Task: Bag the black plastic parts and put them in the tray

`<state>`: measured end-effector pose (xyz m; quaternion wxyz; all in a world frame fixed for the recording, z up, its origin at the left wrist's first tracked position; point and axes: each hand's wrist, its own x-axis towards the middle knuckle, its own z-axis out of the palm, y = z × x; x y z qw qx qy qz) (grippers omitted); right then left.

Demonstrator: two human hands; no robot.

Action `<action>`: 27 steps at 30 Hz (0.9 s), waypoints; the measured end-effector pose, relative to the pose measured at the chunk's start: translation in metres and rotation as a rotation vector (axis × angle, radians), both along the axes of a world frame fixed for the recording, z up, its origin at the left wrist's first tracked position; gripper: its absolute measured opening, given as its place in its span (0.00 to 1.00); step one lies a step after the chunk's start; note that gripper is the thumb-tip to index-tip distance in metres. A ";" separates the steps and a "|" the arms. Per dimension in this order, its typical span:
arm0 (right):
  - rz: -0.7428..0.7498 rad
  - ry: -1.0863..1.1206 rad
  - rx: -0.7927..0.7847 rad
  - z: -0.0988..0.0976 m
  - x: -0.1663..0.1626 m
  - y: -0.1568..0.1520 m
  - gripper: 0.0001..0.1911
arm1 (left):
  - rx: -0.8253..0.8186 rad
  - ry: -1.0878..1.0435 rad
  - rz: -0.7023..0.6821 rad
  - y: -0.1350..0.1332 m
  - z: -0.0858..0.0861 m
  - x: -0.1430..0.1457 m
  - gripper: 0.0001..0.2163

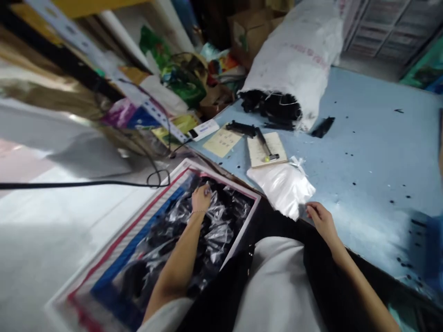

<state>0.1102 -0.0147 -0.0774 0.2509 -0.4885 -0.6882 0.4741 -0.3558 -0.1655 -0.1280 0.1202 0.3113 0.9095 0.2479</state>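
Note:
My left hand reaches into a large box at the table's side. Its fingers are curled closed, apparently on a clear plastic bag among several bags of black parts. At the table's near edge, my right hand has its thumb and fingertips drawn together. Anything between them is too small to make out. Just left of these fingertips lies a stack of white plastic bags. Behind the stack, a small hammer rests across a notepad, its handle end beside a black part.
A large white woven sack lies on the blue table, black parts showing at its mouth. Small black bits are scattered about. A perforated metal post and a dark cable are on the left. Cluttered bags and cartons stand behind.

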 end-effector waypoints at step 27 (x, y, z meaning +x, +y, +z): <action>0.068 -0.446 0.865 0.078 -0.158 0.344 0.51 | 0.439 0.173 -0.231 0.468 0.137 -0.066 0.37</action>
